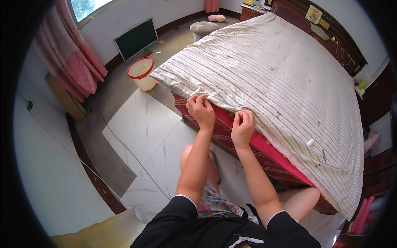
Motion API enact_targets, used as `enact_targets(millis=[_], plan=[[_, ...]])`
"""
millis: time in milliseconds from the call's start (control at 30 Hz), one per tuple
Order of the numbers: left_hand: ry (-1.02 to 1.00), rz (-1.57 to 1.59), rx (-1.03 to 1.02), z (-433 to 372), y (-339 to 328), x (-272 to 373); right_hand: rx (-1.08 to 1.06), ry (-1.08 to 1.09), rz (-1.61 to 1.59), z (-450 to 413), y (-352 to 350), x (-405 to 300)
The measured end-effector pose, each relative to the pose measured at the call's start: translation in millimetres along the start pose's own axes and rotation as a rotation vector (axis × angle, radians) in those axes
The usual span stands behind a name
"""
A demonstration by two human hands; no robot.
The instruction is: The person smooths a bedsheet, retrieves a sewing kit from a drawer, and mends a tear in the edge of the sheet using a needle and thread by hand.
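Observation:
A striped cotton bed sheet [263, 71] with small dark motifs lies over a large bed, wrinkled near its front edge. My left hand [201, 111] pinches that edge close to the bed's near left corner. Further right along the same edge, my right hand [244, 125] grips the fabric between thumb and fingers. Below the lifted edge a red layer [276, 156] shows, with a pink layer [287, 148] above it towards the right. The dark red mattress side [228, 139] is exposed beneath my hands. A small white object [311, 142] rests on the sheet at the right.
A white bin with a red rim [144, 81] stands on the floor by the bed's left corner. Behind it are a round stool [203, 29] and a green board [136, 39] against the wall. A cable [130, 148] crosses the floor tiles. The wooden headboard [335, 40] closes the far side.

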State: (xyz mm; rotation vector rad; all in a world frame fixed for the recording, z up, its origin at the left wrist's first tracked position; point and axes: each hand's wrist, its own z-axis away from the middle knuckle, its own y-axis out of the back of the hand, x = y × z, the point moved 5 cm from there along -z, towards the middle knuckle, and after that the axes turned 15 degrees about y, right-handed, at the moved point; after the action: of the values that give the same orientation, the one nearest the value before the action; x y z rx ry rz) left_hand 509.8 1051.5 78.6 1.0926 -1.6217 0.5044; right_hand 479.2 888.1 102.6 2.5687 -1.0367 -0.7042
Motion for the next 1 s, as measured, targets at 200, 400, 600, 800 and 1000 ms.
enact_targets(millis=[200,400,600,800,1000], plan=[[-0.452,0.002,-0.467,37,-13,42,0.012,-0.071,-0.076,4,-2,8],[-0.39,0.08,-0.467,37,-23,31,-0.012,-0.114,-0.107,9,-5,13],[-0.285,0.204,-0.516,34,-30,24,-0.017,-0.101,-0.019,8,-12,-2],[-0.295,0.174,-0.509,35,-31,26,-0.011,-0.117,0.037,12,-6,15],[-0.368,0.088,-0.446,39,-29,33,0.008,-0.113,0.155,23,28,32]])
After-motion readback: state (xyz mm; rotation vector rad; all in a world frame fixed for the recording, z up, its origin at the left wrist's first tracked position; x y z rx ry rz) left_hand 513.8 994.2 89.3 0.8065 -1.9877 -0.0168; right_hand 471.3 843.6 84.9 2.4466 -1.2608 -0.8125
